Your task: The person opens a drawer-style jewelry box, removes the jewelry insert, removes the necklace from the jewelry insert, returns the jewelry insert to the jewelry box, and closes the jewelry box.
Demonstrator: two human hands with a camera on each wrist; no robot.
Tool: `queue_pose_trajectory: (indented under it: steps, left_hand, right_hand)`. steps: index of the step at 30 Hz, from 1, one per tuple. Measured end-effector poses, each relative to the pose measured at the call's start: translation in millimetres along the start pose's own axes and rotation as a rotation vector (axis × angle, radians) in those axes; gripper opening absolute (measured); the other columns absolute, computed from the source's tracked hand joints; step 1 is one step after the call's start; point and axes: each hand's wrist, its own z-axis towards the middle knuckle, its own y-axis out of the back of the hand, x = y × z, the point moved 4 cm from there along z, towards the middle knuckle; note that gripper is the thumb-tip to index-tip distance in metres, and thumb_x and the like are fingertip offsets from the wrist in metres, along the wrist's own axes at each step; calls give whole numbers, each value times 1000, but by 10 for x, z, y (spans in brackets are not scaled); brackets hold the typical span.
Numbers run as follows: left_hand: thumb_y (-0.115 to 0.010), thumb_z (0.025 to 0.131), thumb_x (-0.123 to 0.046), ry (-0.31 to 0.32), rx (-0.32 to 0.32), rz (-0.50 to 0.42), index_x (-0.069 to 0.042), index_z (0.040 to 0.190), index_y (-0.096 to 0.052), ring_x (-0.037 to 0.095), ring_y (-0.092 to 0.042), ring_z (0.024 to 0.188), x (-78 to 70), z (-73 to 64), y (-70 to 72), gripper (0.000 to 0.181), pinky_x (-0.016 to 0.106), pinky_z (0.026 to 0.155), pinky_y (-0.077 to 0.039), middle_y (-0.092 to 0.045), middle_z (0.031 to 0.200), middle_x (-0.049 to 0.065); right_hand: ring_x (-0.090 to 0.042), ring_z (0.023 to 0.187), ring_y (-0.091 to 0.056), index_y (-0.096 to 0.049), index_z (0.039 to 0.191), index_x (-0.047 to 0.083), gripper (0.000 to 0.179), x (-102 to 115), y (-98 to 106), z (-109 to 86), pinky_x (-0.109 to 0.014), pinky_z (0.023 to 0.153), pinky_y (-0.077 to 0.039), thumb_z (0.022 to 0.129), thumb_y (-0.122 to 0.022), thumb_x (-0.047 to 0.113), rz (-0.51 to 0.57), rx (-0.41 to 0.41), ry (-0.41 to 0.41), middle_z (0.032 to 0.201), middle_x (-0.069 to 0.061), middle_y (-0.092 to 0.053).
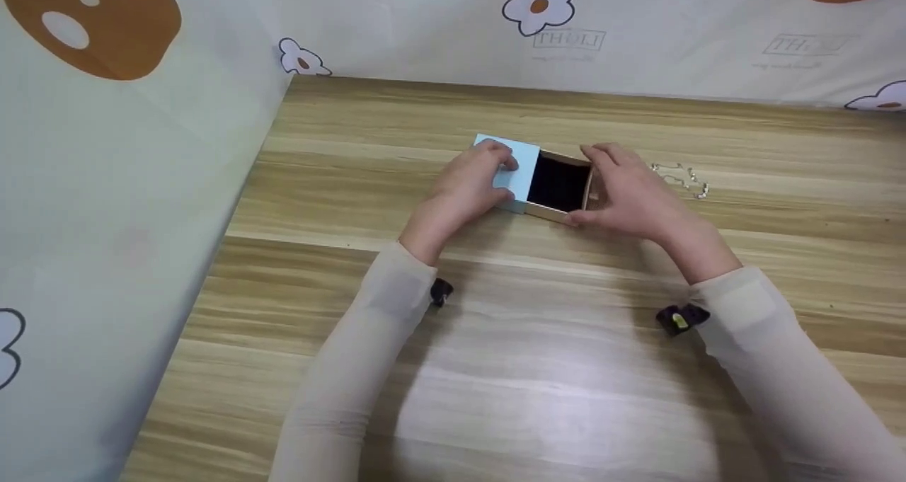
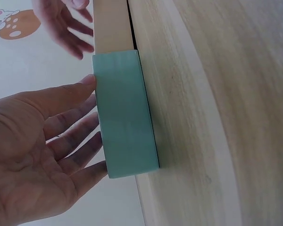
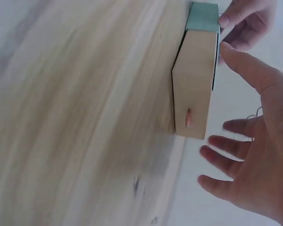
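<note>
A small drawer-style gift box has a light blue sleeve (image 1: 525,167) and a kraft-brown drawer (image 3: 194,80), which is slid partway out to the right. Black lining (image 1: 559,182) shows inside the drawer. My left hand (image 1: 463,185) holds the sleeve from above, thumb at its near top edge and fingers over the top. Around the drawer's right end, my right hand (image 1: 633,192) is spread with nothing in it; the right wrist view shows its fingers apart from the drawer. A small ribbon pull (image 3: 188,117) sticks out of the drawer front.
A thin silvery chain (image 1: 694,175) lies on the wooden table (image 1: 340,185) just right of my right hand. White sheeting with flowers and brown spots (image 1: 396,29) stands along the table's back and left edges. Dark wrist cameras (image 1: 681,319) sit by both sleeves.
</note>
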Motion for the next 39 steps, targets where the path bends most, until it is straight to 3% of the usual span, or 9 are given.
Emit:
queue_pose_trajectory:
  steps: [4,11,39]
  left_hand:
    - [-74,90,-21,10,2,34,-8,138,-57,20,-46,138,-2,17,7,52,31,116,-39,-45,150,3]
    - [-77,88,-26,13,4,112,-11,136,-61,26,-44,139,-7,35,36,53,34,115,-40,-50,148,3]
    - [-78,87,-28,0,10,111,-13,136,-62,25,-48,136,10,44,39,54,35,115,-40,-51,146,4]
  right_hand:
    - [-46,140,-38,-29,154,0,103,-66,-19,-24,-60,116,-33,80,-77,54,15,62,-46,155,-25,-36]
    - [-45,132,-47,-35,151,0,101,-70,-17,-15,-60,112,-37,78,-80,53,73,53,-70,146,-25,-48]
    - [-40,127,-51,-39,150,1,98,20,-55,103,-57,110,-40,75,-86,43,120,28,-72,141,-21,-52]
